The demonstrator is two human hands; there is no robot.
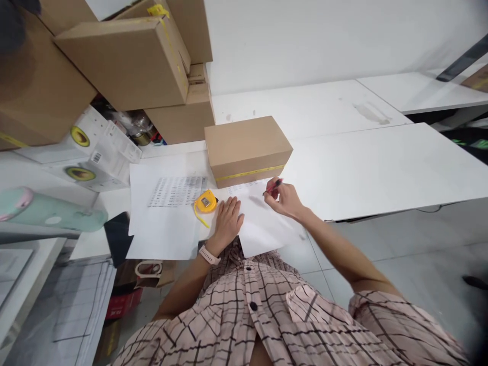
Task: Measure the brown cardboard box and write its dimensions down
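My right hand (pixel 282 199) grips a red and black pen (pixel 275 185), its tip close to a white sheet of paper (pixel 263 223). That sheet has a little writing near its top and hangs past the table's front edge. My left hand (pixel 229 218) lies flat with fingers stretched out, at the left edge of the sheet. Just left of it sits a yellow tape measure (pixel 206 202) with a short bit of tape out. Behind the sheet stands a closed cardboard box (pixel 247 145) with a yellow tape strip along its front side. Printed sheets (pixel 168 229) lie farther left.
Large cardboard boxes (pixel 125 61) are stacked at the back left. White boxes with avocado pictures (pixel 102 147) and a mint green bottle (pixel 57 211) stand at the left. The white table (pixel 362 168) stretches right along the wall.
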